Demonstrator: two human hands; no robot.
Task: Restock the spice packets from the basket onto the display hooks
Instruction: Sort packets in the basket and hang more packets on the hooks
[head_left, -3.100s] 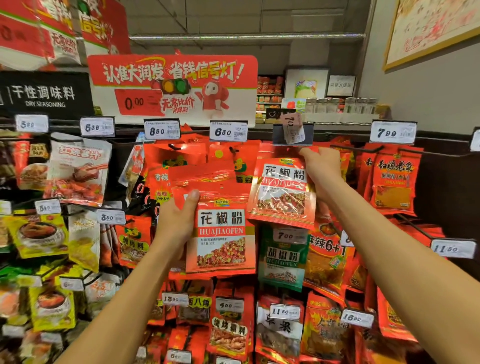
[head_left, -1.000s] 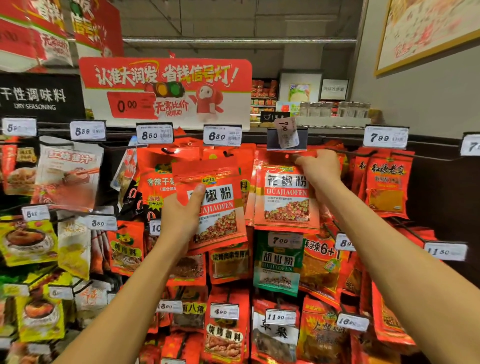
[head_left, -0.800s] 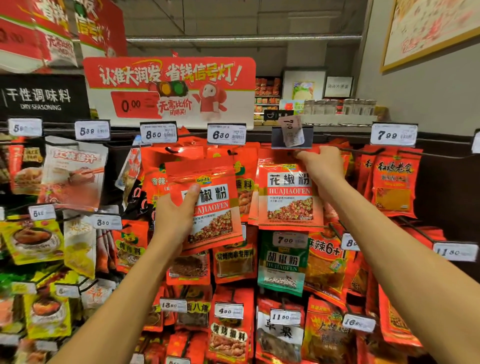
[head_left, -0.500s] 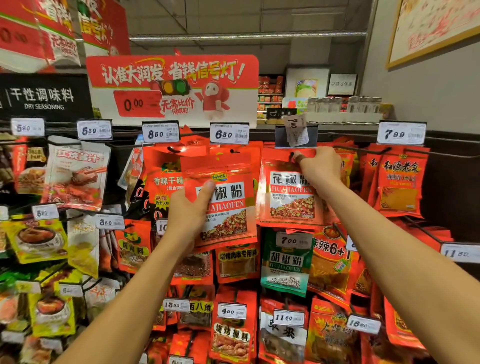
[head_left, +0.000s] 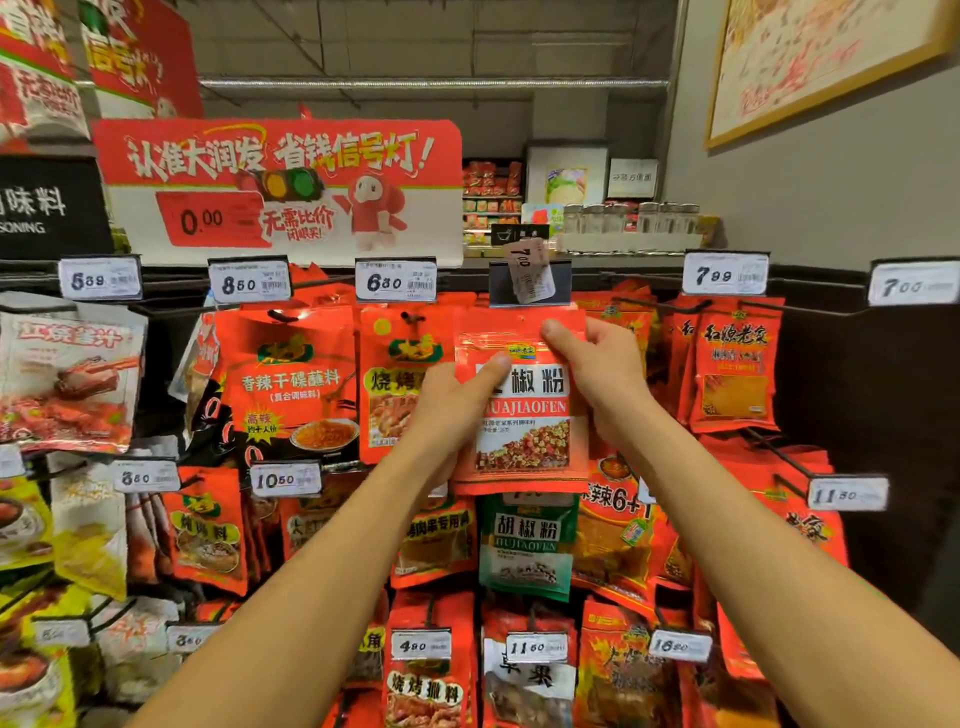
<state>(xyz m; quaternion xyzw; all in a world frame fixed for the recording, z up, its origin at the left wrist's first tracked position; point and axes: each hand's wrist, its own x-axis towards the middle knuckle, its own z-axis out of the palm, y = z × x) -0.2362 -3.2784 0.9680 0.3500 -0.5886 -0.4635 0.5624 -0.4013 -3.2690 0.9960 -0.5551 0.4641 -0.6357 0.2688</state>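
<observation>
Fingers of left hand (head_left: 448, 410) wrapped round the left edge of the red HUAJIAOFEN packet (head_left: 522, 410), thumb laid across its front over the white label. Further left, hanging untouched: white sauce pouch (head_left: 67, 371) under the 5.89 tag (head_left: 100, 279), red dipping-spice packet (head_left: 288, 382) under the 8.50 tag (head_left: 249, 283), barbecue packet (head_left: 392, 384) under the 6.80 tag (head_left: 396, 281). HUAJIAOFEN packet held upright, top edge just below the crooked 7.00 tag (head_left: 529, 270); whether threaded on its hook, cannot tell. Green HUJIAOFEN packet (head_left: 525, 545) directly beneath. Right hand (head_left: 597, 371) pinching the packet's upper right corner, thumb on front. Beyond, red curry-coloured packet (head_left: 735, 364) under the 7.99 tag (head_left: 725, 274).
</observation>
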